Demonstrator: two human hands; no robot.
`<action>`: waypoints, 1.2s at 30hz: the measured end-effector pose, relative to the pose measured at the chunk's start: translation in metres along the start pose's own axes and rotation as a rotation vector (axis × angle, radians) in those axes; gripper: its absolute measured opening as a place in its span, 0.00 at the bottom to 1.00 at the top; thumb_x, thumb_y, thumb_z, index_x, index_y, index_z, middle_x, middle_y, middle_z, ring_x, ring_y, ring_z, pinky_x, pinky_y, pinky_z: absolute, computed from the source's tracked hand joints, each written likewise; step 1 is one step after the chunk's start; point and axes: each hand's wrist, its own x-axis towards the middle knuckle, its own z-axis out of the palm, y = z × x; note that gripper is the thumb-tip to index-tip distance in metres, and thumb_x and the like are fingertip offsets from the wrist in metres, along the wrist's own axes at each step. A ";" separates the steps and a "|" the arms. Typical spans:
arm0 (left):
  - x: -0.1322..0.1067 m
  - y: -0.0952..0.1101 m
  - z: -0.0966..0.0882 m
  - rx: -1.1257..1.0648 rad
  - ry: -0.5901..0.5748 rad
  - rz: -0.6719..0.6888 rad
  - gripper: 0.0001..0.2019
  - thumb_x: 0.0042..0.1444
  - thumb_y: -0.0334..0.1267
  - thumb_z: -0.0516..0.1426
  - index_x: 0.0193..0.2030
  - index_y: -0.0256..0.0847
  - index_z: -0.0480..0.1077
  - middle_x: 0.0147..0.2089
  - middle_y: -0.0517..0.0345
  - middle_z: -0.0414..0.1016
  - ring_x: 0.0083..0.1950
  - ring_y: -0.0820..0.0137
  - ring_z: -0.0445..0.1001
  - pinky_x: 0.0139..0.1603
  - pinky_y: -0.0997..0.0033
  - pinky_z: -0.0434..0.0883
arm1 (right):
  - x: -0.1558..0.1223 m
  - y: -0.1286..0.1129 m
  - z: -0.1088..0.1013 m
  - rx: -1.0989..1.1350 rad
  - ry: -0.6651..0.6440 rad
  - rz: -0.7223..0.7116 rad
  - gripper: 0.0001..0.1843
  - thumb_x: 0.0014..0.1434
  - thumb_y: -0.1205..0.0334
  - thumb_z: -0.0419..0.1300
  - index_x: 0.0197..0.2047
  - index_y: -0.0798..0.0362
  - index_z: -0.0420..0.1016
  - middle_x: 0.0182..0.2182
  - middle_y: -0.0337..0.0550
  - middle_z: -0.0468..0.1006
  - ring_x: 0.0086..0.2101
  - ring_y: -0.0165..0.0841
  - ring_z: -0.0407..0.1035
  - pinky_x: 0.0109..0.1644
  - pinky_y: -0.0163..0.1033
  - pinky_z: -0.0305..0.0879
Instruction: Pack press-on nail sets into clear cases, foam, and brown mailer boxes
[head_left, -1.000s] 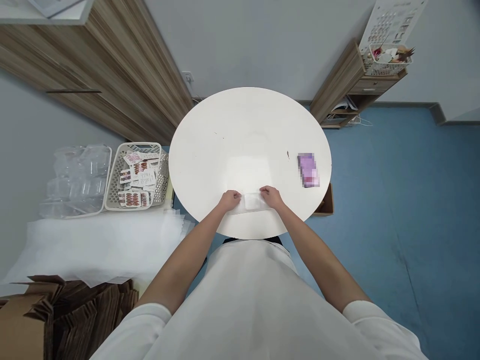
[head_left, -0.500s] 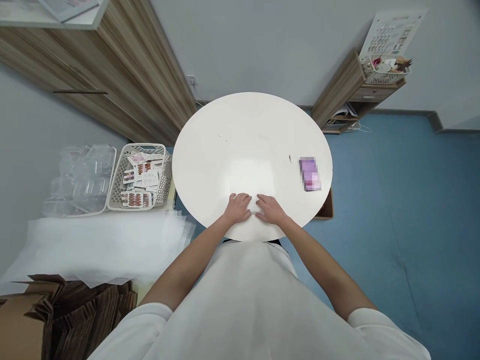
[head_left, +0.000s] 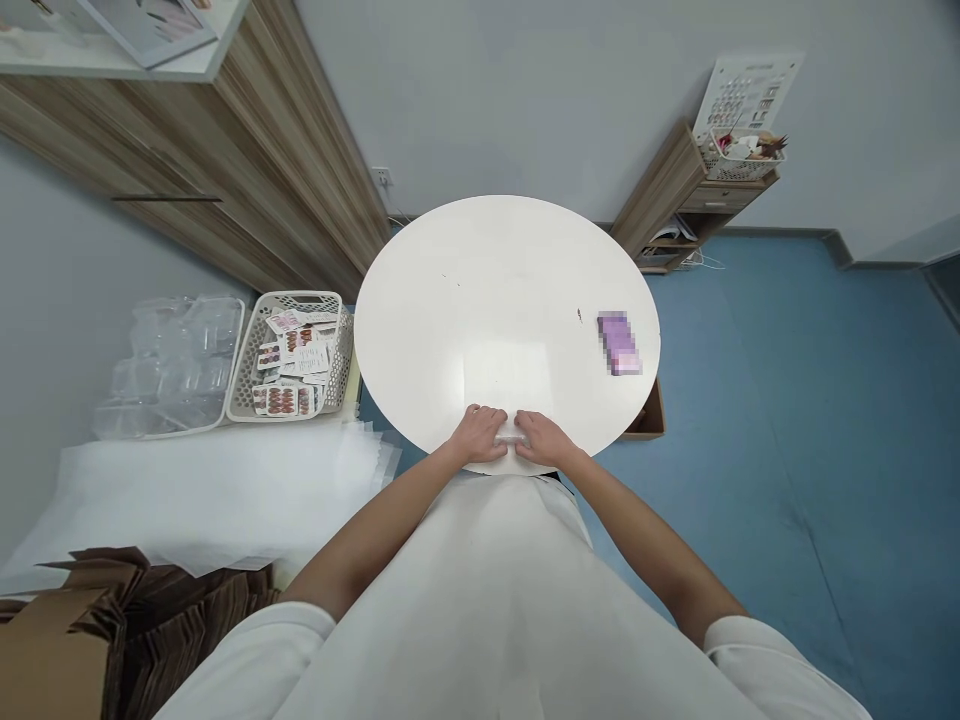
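Both my hands rest at the near edge of a round white table point(head_left: 495, 290). My left hand point(head_left: 484, 433) and my right hand point(head_left: 542, 439) lie side by side, fingers bent down onto a small clear plastic packet point(head_left: 512, 434) that shows only as a sliver between them. Each hand presses or grips one end of it. What is inside the packet is hidden by my fingers.
A purple blurred object point(head_left: 618, 343) lies at the table's right. To the left a white basket point(head_left: 294, 356) holds several nail-sticker cards, next to clear plastic trays point(head_left: 174, 362) on white foam sheets point(head_left: 202, 490). Cardboard point(head_left: 90, 630) is stacked at lower left. Wooden cabinets stand behind.
My hands came together over the packet, from its two ends to nearly touching, and slid toward the table's near edge. The packet is now mostly covered.
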 end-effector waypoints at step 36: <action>0.029 -0.019 -0.014 0.145 0.223 -0.213 0.24 0.47 0.27 0.48 0.54 0.39 0.57 0.59 0.46 0.57 0.60 0.59 0.53 0.56 0.57 0.52 | 0.023 0.040 0.007 0.278 0.502 0.651 0.31 0.56 0.53 0.48 0.60 0.54 0.44 0.54 0.54 0.56 0.54 0.43 0.51 0.52 0.49 0.55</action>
